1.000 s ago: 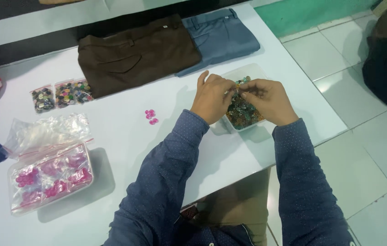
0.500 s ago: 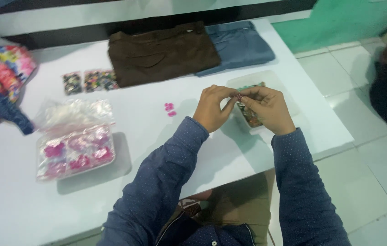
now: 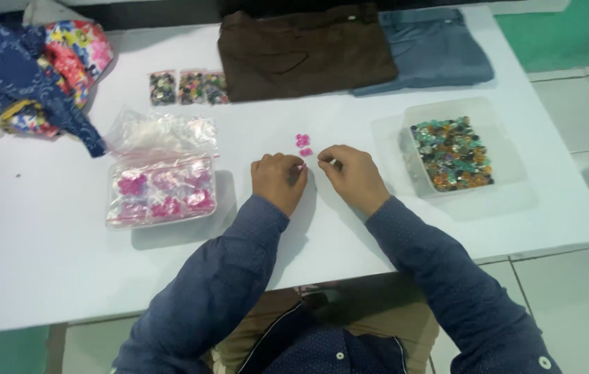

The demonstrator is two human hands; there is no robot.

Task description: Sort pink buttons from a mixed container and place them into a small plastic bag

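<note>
Buttons, pink point(image 3: 303, 145), sit on the white table point(image 3: 52, 270) at 12 o'clock of both hands. Left hand point(image 3: 278, 181) and right hand point(image 3: 350, 173), off the tub of mixed buttons point(image 3: 452, 154) since a second ago, now pinch one small pink piece between them.

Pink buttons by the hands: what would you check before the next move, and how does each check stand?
1. Pink buttons lie loose just beyond the fingertips: ok.
2. Left hand pinches something small and pink: cannot tell what.
3. Right hand fingertips meet the left's: ok.
4. Tub of mixed buttons open, right of the hands: ok.
5. Box of pink packets flat on white table: ok.
</note>
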